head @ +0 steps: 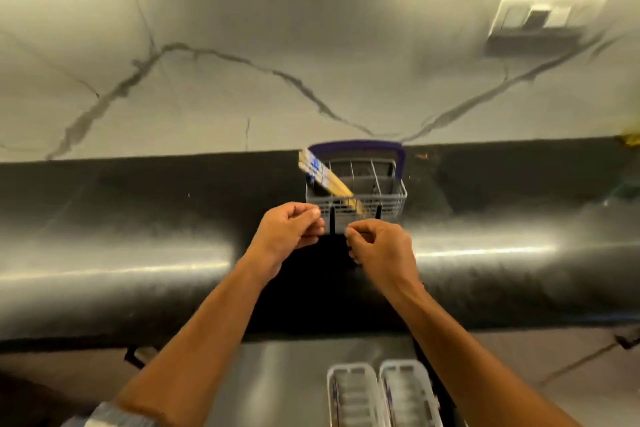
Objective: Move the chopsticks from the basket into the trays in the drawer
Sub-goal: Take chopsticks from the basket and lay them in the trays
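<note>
- A dark, shiny countertop [138, 218] is seen running from side to side, with bare room left and right of the basket [356, 198].
- The basket is set near the back edge of the countertop, close to the marble wall [242, 80].
- The chopsticks [327, 177] are kept in the left part of the basket — they lean up and to the left, past its rim.
- The left hand [289, 230] and the right hand [379, 246] are held just in front of the basket, near each other but apart.
- The fingers of both hands are curled in close together; whether anything thin is pinched there cannot be told.
- The basket is made of grey wire with dividers and a purple handle; the chopsticks are pale wood with blue marks.
- Two white plastic trays [381, 392] with round corners lie side by side in the open drawer [277, 385] below the countertop edge.
- The trays are cut off by the bottom of the picture, and what is in them is too blurry to make out.
- A wall socket [543, 17] is seen at the top right — it is blurred.
</note>
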Action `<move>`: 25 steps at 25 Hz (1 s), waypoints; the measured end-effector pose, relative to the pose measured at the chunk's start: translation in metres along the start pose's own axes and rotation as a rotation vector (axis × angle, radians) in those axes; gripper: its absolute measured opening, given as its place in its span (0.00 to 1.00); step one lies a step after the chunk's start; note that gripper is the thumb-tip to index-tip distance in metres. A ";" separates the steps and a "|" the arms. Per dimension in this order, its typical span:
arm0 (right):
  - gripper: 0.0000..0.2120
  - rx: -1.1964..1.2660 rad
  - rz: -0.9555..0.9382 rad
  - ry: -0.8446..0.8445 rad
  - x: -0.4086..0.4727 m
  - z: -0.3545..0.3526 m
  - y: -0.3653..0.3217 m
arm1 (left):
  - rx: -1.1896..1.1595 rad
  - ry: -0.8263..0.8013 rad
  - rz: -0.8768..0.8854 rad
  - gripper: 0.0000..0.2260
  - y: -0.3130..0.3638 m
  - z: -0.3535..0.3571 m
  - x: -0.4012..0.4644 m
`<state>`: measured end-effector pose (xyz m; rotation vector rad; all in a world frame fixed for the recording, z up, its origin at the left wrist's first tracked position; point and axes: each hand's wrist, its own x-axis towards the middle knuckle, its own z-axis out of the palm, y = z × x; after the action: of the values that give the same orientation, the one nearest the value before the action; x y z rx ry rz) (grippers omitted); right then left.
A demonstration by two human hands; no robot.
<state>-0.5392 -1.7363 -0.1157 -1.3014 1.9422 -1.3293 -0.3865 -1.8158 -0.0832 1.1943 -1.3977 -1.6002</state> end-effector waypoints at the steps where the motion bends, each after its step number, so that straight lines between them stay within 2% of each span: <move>1: 0.05 -0.042 -0.059 0.018 0.017 0.002 -0.011 | -0.017 0.070 0.020 0.04 0.011 0.000 0.012; 3: 0.07 -0.163 -0.133 0.012 0.047 0.010 -0.030 | -0.009 0.179 0.029 0.04 0.023 -0.002 0.035; 7: 0.09 -0.348 -0.104 -0.073 0.095 0.034 -0.047 | 0.098 0.320 0.018 0.05 0.025 0.001 0.071; 13: 0.11 -0.521 -0.128 -0.130 0.129 0.057 -0.030 | 0.268 0.392 -0.005 0.05 0.013 0.005 0.103; 17: 0.10 -0.495 -0.206 -0.114 0.135 0.061 -0.018 | 0.272 0.375 0.026 0.06 0.003 0.007 0.109; 22: 0.10 -0.423 -0.214 -0.150 0.141 0.050 -0.022 | 0.266 0.353 0.051 0.07 0.011 0.012 0.103; 25: 0.06 -0.370 -0.201 -0.125 0.147 0.030 -0.044 | 0.217 0.336 0.189 0.08 0.037 0.011 0.093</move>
<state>-0.5634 -1.8831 -0.0688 -1.7496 2.0782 -0.9717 -0.4308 -1.9040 -0.0656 1.3394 -1.4370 -1.0818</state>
